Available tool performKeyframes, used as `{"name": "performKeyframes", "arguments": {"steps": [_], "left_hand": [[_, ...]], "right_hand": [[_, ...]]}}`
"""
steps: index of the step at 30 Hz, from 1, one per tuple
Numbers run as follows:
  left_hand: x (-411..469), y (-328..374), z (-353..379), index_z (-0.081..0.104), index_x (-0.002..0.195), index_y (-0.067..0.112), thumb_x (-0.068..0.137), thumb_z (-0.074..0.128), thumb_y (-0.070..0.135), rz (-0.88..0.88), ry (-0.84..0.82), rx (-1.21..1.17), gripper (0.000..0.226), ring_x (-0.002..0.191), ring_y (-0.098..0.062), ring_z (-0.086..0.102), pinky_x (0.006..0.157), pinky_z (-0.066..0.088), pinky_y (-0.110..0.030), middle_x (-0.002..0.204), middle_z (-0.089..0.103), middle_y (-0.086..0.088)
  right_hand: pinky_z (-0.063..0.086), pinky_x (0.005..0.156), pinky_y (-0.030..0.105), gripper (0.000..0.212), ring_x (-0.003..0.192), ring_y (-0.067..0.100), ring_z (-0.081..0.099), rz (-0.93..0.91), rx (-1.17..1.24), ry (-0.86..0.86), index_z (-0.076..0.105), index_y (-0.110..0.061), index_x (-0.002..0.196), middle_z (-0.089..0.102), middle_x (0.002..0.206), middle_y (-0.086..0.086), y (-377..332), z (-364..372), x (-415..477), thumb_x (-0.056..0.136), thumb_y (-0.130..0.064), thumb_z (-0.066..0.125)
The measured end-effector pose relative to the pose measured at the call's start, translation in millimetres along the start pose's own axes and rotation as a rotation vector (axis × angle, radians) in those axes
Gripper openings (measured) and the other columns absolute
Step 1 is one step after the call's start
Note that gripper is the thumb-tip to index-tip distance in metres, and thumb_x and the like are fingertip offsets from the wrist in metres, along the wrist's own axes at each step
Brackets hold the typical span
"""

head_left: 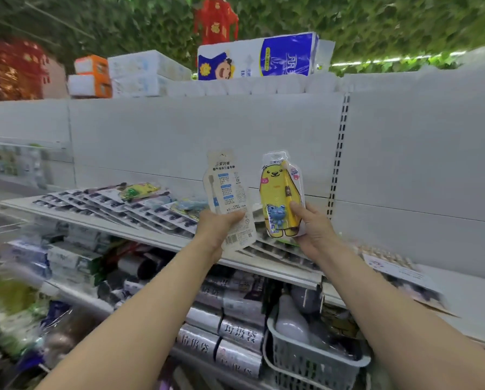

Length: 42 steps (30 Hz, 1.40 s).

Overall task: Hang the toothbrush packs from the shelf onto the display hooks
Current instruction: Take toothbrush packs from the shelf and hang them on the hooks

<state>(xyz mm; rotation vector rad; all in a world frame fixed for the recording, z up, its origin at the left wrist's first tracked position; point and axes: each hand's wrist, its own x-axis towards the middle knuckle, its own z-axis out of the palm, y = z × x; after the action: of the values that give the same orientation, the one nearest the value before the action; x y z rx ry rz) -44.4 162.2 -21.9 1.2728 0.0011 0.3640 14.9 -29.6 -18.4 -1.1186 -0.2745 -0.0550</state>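
At the far left, the lower shelves hold blurred boxes (66, 257) packed in rows. Above them a sloping white shelf (140, 236) carries the toothbrush packs (100, 202), lying flat in overlapping rows, with one yellow-green pack (140, 190) lying on top towards the far edge. High up on the unit stand orange boxes (90, 76), pale tissue packs (148, 71) and a large blue-and-white toilet-roll pack (258, 56).

Near the middle, the left hand (217, 226) grips a white pack (228, 192) by its lower part, thumb across the front. The pack stands upright with its printed back and barcode facing the camera. Just beside it, not touching, the right hand (313, 226) pinches a yellow bear pack (282, 192) at its lower right edge. This pack is also upright, with a blue frog figure showing at the bottom. Both packs are raised above the shelf, in front of the plain white back panel (207, 130). The hands are apart, each clamped on its own pack.

Below, silver rolls (235, 333) with printed characters fill a lower shelf. To their right, a grey slatted basket (314, 364) holds pale rounded bottles (292, 319), with darker items behind that are too blurred to tell. A slotted upright (340, 153) runs down the panel, and at the right a printed card (399, 274) lies on the next shelf.
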Motion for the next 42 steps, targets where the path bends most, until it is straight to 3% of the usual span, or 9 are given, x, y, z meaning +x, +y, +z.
{"name": "performKeyframes", "arguments": {"steps": [5, 11, 15, 17, 23, 32, 35, 39, 42], "left_hand": [[2, 33, -111, 0.064, 0.121, 0.008, 0.088, 0.065, -0.005, 0.021, 0.097, 0.024, 0.035, 0.103, -0.032, 0.069, 0.093, 0.054, -0.054, 0.116, 0.071, -0.014], [-3, 84, -247, 0.055, 0.133, 0.009, 0.099, 0.047, 0.0, 0.008, 0.199, -0.044, 0.037, 0.114, -0.037, 0.063, 0.09, 0.053, -0.051, 0.124, 0.065, -0.015], [-11, 107, -327, 0.063, 0.122, 0.014, 0.105, 0.042, 0.016, 0.032, 0.167, -0.095, 0.028, 0.094, -0.028, 0.072, 0.08, 0.059, -0.047, 0.103, 0.076, -0.009], [-14, 117, -361, 0.066, 0.112, 0.017, 0.108, 0.034, 0.031, 0.01, 0.107, -0.119, 0.035, 0.084, -0.024, 0.074, 0.076, 0.06, -0.043, 0.094, 0.077, -0.007], [10, 133, -476, 0.053, 0.141, 0.018, 0.092, 0.013, 0.075, 0.007, 0.065, -0.252, 0.085, 0.125, -0.037, 0.058, 0.107, 0.043, -0.057, 0.135, 0.061, -0.017], [98, 148, -613, 0.062, 0.133, 0.009, 0.1, 0.034, 0.058, 0.04, 0.139, -0.286, 0.065, 0.124, -0.04, 0.058, 0.108, 0.043, -0.055, 0.132, 0.062, -0.021], [143, 164, -659, 0.067, 0.125, 0.012, 0.094, 0.047, 0.064, 0.033, 0.268, -0.196, 0.064, 0.106, -0.034, 0.069, 0.088, 0.055, -0.043, 0.117, 0.072, -0.015], [201, 188, -721, 0.071, 0.115, 0.012, 0.085, 0.062, 0.058, 0.012, 0.427, -0.072, 0.055, 0.096, -0.027, 0.07, 0.076, 0.051, -0.037, 0.107, 0.075, -0.011], [233, 201, -769, 0.069, 0.115, 0.01, 0.069, 0.075, 0.049, 0.055, 0.519, -0.11, 0.061, 0.101, -0.03, 0.07, 0.085, 0.054, -0.041, 0.108, 0.075, -0.012]], "right_hand": [[0.059, 0.052, 0.036, 0.031, 0.08, 0.029, 0.071, 0.043, 0.019, -0.147, 0.058, -0.003, 0.127, 0.07, 0.114, 0.018, 49, 113, -6, 0.096, -0.008, 0.059], [0.057, 0.077, 0.056, 0.032, 0.097, 0.038, 0.069, 0.078, 0.011, -0.286, 0.057, -0.003, 0.125, 0.07, 0.118, 0.02, 118, 265, -20, 0.093, -0.006, 0.062], [0.054, 0.088, 0.063, 0.034, 0.105, 0.043, 0.068, 0.105, 0.001, -0.325, 0.06, -0.004, 0.124, 0.07, 0.118, 0.022, 166, 355, -31, 0.09, -0.004, 0.066], [0.056, 0.086, 0.06, 0.023, 0.098, 0.041, 0.07, 0.127, 0.002, -0.337, 0.063, -0.007, 0.113, 0.072, 0.112, 0.021, 187, 393, -36, 0.09, -0.003, 0.066], [0.061, 0.056, 0.041, 0.022, 0.076, 0.027, 0.075, 0.23, -0.034, -0.419, 0.058, -0.005, 0.119, 0.075, 0.1, 0.014, 243, 499, -36, 0.097, -0.006, 0.059], [0.059, 0.072, 0.05, 0.015, 0.088, 0.031, 0.072, 0.266, -0.035, -0.556, 0.059, -0.007, 0.113, 0.071, 0.112, 0.017, 341, 642, 37, 0.098, -0.008, 0.055], [0.059, 0.075, 0.049, 0.019, 0.09, 0.031, 0.071, 0.275, -0.015, -0.609, 0.058, -0.005, 0.117, 0.071, 0.112, 0.017, 368, 696, 79, 0.099, -0.008, 0.053], [0.059, 0.056, 0.038, 0.019, 0.075, 0.026, 0.07, 0.29, -0.015, -0.634, 0.056, -0.006, 0.116, 0.07, 0.098, 0.013, 395, 767, 135, 0.098, -0.005, 0.054], [0.056, 0.049, 0.032, 0.018, 0.075, 0.027, 0.07, 0.305, -0.01, -0.606, 0.056, -0.008, 0.114, 0.069, 0.101, 0.015, 420, 814, 165, 0.098, -0.002, 0.054]]}}
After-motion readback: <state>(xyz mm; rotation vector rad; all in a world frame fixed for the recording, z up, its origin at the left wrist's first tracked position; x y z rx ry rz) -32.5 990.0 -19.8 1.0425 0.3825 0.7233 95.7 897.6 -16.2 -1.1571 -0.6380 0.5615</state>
